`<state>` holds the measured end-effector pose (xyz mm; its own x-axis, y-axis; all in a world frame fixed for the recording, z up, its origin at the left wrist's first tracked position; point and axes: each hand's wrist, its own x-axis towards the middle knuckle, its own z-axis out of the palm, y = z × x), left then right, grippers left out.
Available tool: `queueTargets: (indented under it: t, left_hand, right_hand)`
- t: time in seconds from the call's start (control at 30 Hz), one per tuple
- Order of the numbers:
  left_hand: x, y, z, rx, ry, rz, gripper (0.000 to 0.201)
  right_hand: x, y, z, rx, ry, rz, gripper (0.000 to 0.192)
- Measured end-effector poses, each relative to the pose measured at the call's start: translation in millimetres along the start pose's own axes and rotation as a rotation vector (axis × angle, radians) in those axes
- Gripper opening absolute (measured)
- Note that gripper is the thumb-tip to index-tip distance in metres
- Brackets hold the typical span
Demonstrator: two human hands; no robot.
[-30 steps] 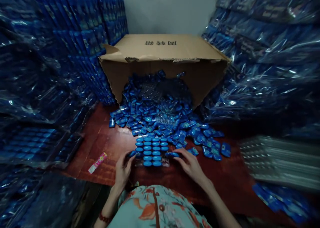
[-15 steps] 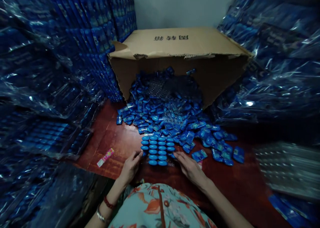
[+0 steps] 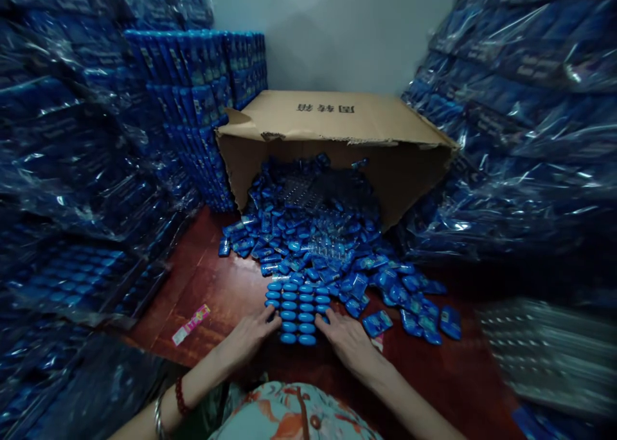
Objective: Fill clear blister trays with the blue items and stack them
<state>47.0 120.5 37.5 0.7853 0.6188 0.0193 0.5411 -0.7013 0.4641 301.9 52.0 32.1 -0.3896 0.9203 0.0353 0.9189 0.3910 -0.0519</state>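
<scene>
A clear plastic tray with columns of small rounded blue packs lies in front of me on the table. The two middle columns reach closer to me than the outer ones. My left hand is at the tray's left side, thumb and fingertips closed on a blue pack by the outer column. On the opposite side, my right hand has its fingertips closed on another blue pack at the right column's near end. My fingers partly cover both packs. Just behind the tray begins a heap of loose blue packs.
A cardboard box lies on its side, the heap spilling out of it. Plastic-wrapped blue stacks rise on the right, and blue packages on the left. Clear empty trays are piled at right. A pink strip lies on the red-brown table.
The camera view has tilted up, so the box and heap appear lower. Both hands remain at the tray's sides, with the left forearm swung further out to the left.
</scene>
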Motion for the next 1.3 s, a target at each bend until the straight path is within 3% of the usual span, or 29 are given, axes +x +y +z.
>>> queueTargets:
  t: [0.1,0.2,0.3,0.33,0.37,0.4,0.47,0.57,0.67,0.83,0.93,1.0,1.07,1.2,1.3]
  left_hand:
    - [-7.8,-4.7,8.1,0.103,0.103,0.038,0.042]
    - [-12.8,-16.5,8.6,0.206,0.291,0.060,0.040]
    - [6.0,-34.3,-6.4,0.146,0.525,-0.038,0.031]
    - [19.0,-40.8,-13.9,0.124,0.555,-0.101,0.030]
    - [34.5,-47.1,-21.7,0.140,0.544,-0.180,0.029]
    - [51.5,-53.2,-29.2,0.186,0.460,-0.263,0.029]
    - [85.0,-63.7,-41.4,0.263,0.206,-0.382,0.027]
    - [120.4,-76.3,-50.1,0.247,0.093,-0.403,0.018]
    - [128.4,-89.4,-51.2,0.166,0.072,-0.381,0.016]
    - [94.5,-107.2,-44.9,-0.032,0.112,-0.335,0.036]
    - [66.1,-101.8,-34.9,-0.389,0.285,-0.300,0.044]
    - [48.5,-88.1,-27.9,-0.703,0.443,-0.277,0.046]
    - [30.8,-67.6,-22.6,-0.864,0.582,-0.298,0.045]
    - [-9.3,-21.0,-12.3,-0.843,0.795,-0.466,0.036]
    - [-36.8,2.3,4.5,-0.754,0.785,-0.530,0.030]
  right_hand:
    - [-0.9,0.1,-7.5,-0.047,-0.027,0.034,0.038]
    - [2.9,9.3,-23.3,-0.057,-0.012,0.004,0.036]
    - [32.2,22.3,-44.3,-0.088,0.003,-0.008,0.044]
    - [48.9,24.6,-49.6,-0.109,-0.011,-0.005,0.045]
    - [68.0,25.1,-52.9,-0.127,-0.036,-0.025,0.045]
    - [88.4,23.7,-53.9,-0.136,-0.070,-0.070,0.043]
    - [127.3,17.8,-49.7,-0.144,-0.140,-0.154,0.036]
    - [166.4,13.4,-35.7,-0.147,-0.187,-0.217,0.027]
    - [173.8,25.4,-27.0,-0.127,-0.186,-0.271,0.025]
    - [149.1,55.2,-26.7,-0.023,-0.130,-0.325,0.038]
    - [140.2,63.2,-21.2,0.065,-0.081,-0.294,0.038]
    - [139.4,63.4,-16.0,0.228,0.011,-0.249,0.036]
    - [138.4,60.8,-13.8,0.452,0.147,-0.172,0.032]
    - [116.4,55.0,-29.2,0.845,0.364,0.130,0.026]
    - [75.2,54.3,-49.1,1.193,0.260,0.328,0.029]
